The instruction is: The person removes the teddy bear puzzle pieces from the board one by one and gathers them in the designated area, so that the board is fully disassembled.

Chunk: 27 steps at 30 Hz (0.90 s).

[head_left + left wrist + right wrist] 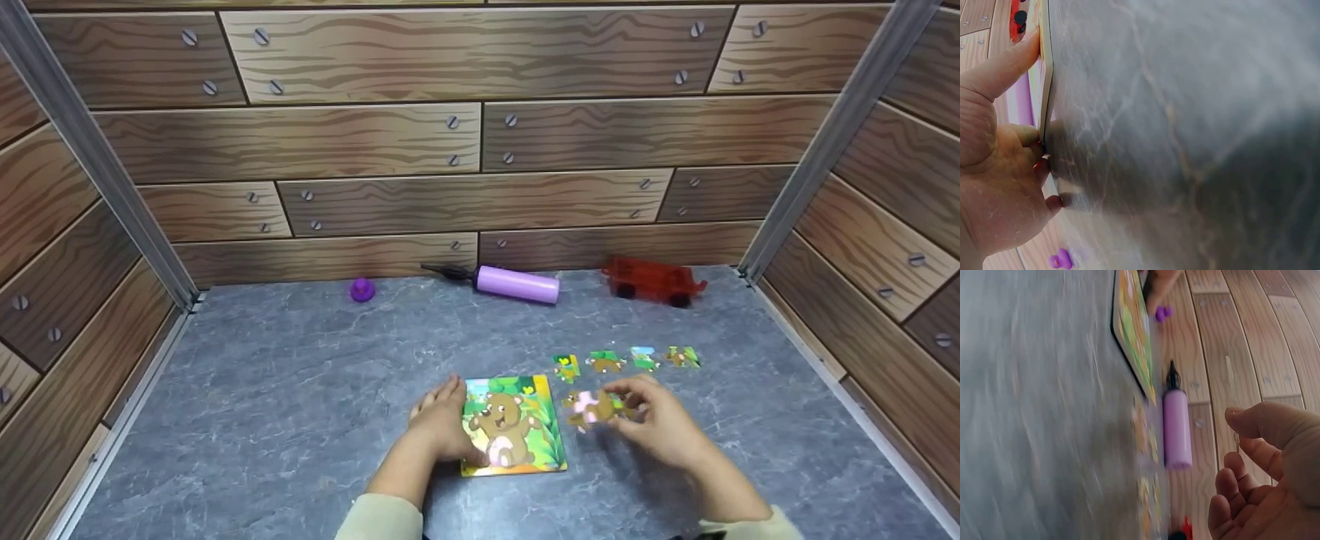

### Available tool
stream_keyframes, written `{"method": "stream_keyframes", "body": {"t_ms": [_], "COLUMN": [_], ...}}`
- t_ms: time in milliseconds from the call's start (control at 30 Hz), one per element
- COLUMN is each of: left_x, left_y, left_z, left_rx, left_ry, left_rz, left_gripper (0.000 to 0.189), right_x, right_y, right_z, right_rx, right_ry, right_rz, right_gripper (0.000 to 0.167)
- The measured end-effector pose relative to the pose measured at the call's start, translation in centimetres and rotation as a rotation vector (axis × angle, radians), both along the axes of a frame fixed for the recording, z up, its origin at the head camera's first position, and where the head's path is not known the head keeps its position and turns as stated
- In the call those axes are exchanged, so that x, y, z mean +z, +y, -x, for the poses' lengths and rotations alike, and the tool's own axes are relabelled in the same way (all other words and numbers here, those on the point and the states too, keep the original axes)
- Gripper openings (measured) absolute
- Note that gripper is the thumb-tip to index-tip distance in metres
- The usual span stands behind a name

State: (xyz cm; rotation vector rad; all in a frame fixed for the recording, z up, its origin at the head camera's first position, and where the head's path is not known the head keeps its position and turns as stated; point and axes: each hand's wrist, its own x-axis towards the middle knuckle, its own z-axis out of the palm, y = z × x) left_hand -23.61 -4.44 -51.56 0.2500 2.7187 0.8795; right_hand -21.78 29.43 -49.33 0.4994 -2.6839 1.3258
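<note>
A square bear jigsaw puzzle [514,427] lies on the grey tabletop. My left hand [441,424] holds it along its left side, with the thumb over the lower left corner and the fingers at the left edge. Between thumb and fingers, my right hand [664,427] pinches a puzzle piece [598,406], brown and pink and blurred, to the right of the puzzle. In the right wrist view that piece [1230,379] appears edge-on as a thin strip. Whether other pieces lie beneath it I cannot tell. Several loose puzzle pieces [605,361] form a row beyond the right hand.
Along the back wall lie a small purple toy [362,290], a lilac hand pump [517,285] with a black nozzle, and a red toy wagon [652,281]. Wood-patterned panels [375,142] wall the grey tabletop [300,375] at the back and both sides.
</note>
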Motion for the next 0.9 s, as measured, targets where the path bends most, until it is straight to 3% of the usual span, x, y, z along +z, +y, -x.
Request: {"method": "stream_keyframes", "body": {"t_ms": [267, 500, 900], "left_x": [0.0, -0.2, 0.0], "left_y": [0.0, 0.0, 0.0], "left_z": [0.0, 0.0, 0.0], "left_rx": [0.005, 0.001, 0.001], "left_ry": [-0.002, 0.004, 0.002], "left_rz": [-0.001, 0.006, 0.002], "left_gripper": [0.126, 0.126, 0.126], "right_x": [1.2, 1.8, 1.2], "right_y": [3.3, 6.2, 10.8], "right_z": [0.3, 0.8, 1.9], "right_rx": [-0.103, -0.12, -0.164], "right_ry": [0.003, 0.026, -0.059], "right_rz": [-0.039, -0.134, -0.224], "right_gripper": [0.042, 0.045, 0.046]}}
